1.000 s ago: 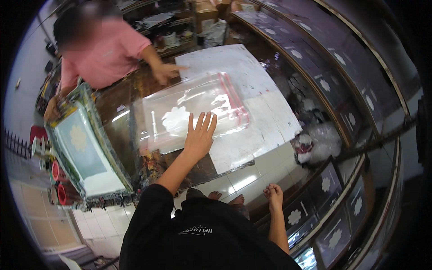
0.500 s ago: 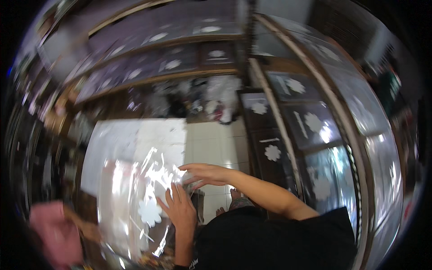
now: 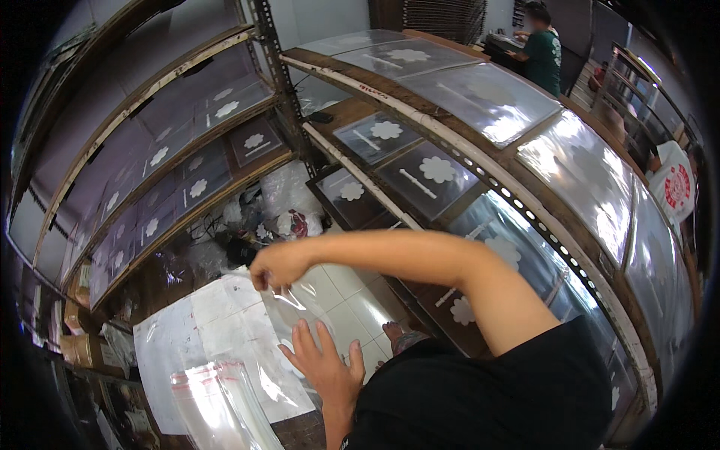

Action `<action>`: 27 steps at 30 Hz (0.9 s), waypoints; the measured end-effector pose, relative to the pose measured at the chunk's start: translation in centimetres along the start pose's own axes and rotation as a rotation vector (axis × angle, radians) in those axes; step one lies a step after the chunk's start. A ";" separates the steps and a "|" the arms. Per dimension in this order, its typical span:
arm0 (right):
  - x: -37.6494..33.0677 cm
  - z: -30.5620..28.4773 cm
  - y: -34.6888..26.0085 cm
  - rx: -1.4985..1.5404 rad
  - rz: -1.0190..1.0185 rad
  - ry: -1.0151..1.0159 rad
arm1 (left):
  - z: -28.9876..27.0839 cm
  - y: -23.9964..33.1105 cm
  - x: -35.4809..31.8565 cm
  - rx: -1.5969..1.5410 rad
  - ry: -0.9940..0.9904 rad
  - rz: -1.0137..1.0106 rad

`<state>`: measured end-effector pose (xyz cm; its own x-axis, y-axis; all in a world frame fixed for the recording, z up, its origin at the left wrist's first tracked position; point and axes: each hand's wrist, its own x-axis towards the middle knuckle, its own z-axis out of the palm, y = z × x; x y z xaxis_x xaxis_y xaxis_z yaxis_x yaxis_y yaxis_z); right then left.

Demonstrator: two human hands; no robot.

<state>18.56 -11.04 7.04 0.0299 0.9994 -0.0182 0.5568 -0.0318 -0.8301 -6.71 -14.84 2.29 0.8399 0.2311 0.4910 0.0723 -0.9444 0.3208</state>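
We are pinching one clear plastic sheet (image 3: pixel 300 311) in our right hand (image 3: pixel 271 266), grip clenched on its upper edge, while our left hand (image 3: pixel 324 365) is pressing flat and released beneath it. One red-edged clear bag (image 3: pixel 217 405) is lying left of the sheet on the counter (image 3: pixel 187 337).

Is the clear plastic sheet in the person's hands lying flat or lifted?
Partly lifted: the right hand pinches the clear plastic sheet at its top edge and raises it, while the left hand spreads flat under its lower part.

Right hand (image 3: pixel 274 266) pinches clear plastic sheet (image 3: pixel 289 315) | left hand (image 3: pixel 324 367) flat beneath it | racks of printed flower sheets (image 3: pixel 431 169) right and far
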 end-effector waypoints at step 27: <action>-51.9 -37.1 -5.3 -0.222 1.043 0.936 | 14.0 -6.3 1.8 -0.343 0.037 -0.143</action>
<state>44.88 -63.32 33.06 0.9833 0.1404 -0.1161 0.0518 -0.8265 -0.5605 1.82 -11.73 -10.17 0.8141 0.3690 0.4483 -0.0024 -0.7699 0.6381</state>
